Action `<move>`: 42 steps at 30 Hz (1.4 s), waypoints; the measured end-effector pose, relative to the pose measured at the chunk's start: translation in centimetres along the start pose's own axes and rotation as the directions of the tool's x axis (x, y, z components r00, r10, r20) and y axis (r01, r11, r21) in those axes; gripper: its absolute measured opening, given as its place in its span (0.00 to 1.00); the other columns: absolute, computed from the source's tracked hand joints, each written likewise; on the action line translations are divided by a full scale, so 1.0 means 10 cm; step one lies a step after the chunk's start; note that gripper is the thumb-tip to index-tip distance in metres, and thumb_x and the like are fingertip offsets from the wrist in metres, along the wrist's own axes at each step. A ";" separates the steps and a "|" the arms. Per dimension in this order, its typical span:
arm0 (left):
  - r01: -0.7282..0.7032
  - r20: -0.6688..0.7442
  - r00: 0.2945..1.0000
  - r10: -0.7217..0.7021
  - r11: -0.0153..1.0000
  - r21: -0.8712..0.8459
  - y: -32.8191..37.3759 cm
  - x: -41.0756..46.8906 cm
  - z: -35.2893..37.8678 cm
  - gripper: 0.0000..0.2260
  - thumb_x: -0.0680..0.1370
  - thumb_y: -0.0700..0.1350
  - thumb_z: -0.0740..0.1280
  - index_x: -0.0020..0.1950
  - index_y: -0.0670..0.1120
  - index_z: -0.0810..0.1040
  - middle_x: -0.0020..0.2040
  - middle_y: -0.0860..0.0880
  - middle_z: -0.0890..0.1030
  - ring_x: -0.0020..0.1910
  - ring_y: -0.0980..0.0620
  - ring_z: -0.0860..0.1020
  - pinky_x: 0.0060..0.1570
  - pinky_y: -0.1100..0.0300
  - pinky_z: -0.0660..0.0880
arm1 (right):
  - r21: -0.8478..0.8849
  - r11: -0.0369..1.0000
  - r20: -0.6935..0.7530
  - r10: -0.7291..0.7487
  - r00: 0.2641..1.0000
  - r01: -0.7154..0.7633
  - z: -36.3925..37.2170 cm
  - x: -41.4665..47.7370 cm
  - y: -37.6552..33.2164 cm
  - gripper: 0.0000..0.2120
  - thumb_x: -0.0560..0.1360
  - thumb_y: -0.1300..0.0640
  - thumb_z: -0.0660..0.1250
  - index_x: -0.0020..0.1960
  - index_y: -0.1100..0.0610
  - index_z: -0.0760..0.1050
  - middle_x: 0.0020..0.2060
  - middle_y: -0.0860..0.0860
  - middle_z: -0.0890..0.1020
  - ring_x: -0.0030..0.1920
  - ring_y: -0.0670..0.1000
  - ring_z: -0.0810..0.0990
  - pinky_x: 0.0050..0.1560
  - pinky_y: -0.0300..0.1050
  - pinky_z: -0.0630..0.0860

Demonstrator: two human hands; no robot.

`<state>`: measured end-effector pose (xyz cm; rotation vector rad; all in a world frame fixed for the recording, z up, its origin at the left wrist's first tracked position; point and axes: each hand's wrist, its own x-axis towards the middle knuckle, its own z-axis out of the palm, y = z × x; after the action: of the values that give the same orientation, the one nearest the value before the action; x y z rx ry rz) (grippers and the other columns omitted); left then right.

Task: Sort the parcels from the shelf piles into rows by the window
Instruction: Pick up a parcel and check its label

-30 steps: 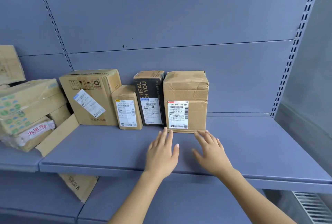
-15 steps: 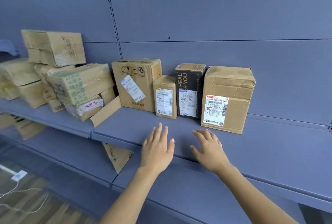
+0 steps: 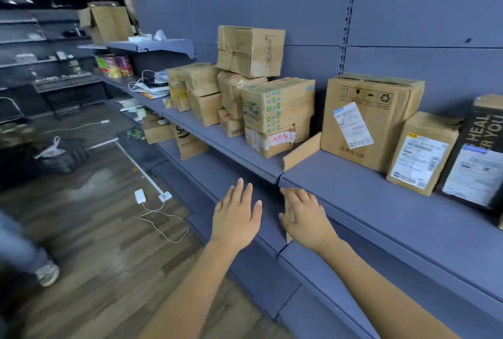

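Observation:
A pile of brown cardboard parcels (image 3: 275, 110) is stacked on the blue shelf (image 3: 362, 197), with one box (image 3: 250, 50) on top. To its right stands a row: a large carton (image 3: 367, 118), a small labelled box (image 3: 422, 153) and a black box (image 3: 479, 164) at the frame's edge. My left hand (image 3: 236, 216) and my right hand (image 3: 304, 216) hover empty, fingers spread, in front of the shelf's front edge, below the pile and apart from every parcel.
A loose cardboard flap (image 3: 300, 152) leans at the shelf joint. More boxes (image 3: 174, 132) sit on the lower shelf. White chargers and cables (image 3: 152, 202) lie on the wooden floor. Another person's shoe (image 3: 47, 273) is at the left. Cans (image 3: 114, 65) stand farther along.
The view has swung left, away from the row towards the pile and the aisle. Both hands drew back from the rightmost brown box and stay empty.

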<state>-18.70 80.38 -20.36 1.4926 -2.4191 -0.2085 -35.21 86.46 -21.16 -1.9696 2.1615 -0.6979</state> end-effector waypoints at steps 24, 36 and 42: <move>0.232 -0.038 0.972 -0.232 0.972 0.018 -2.61 1.14 -0.33 0.25 0.82 0.56 0.49 0.77 0.49 0.55 0.79 0.51 0.51 0.77 0.49 0.53 0.72 0.51 0.55 | 0.166 0.971 0.137 -0.198 0.971 0.175 1.60 2.28 -1.77 0.27 0.79 0.49 0.60 0.76 0.50 0.57 0.72 0.45 0.62 0.71 0.51 0.61 0.69 0.51 0.62; 0.147 -0.075 0.987 -0.141 0.985 0.085 -3.04 3.05 -0.47 0.25 0.82 0.57 0.48 0.77 0.49 0.55 0.79 0.51 0.52 0.77 0.49 0.53 0.72 0.50 0.55 | 0.199 0.961 0.037 -0.202 0.979 0.191 1.56 4.17 -1.61 0.22 0.79 0.50 0.60 0.73 0.49 0.64 0.70 0.47 0.69 0.70 0.50 0.66 0.66 0.50 0.69; 0.073 -0.039 0.997 -0.070 0.994 0.082 -3.26 3.68 -0.36 0.25 0.82 0.58 0.48 0.77 0.50 0.56 0.79 0.51 0.53 0.77 0.50 0.53 0.72 0.50 0.55 | 0.199 0.968 0.003 -0.156 0.988 0.153 1.68 4.68 -1.49 0.21 0.80 0.50 0.60 0.72 0.50 0.65 0.69 0.46 0.69 0.70 0.49 0.66 0.65 0.44 0.69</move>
<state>-5.38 32.96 -19.60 1.6063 -2.3751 -0.0958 -21.39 36.48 -20.11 -2.0436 1.8606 -0.8773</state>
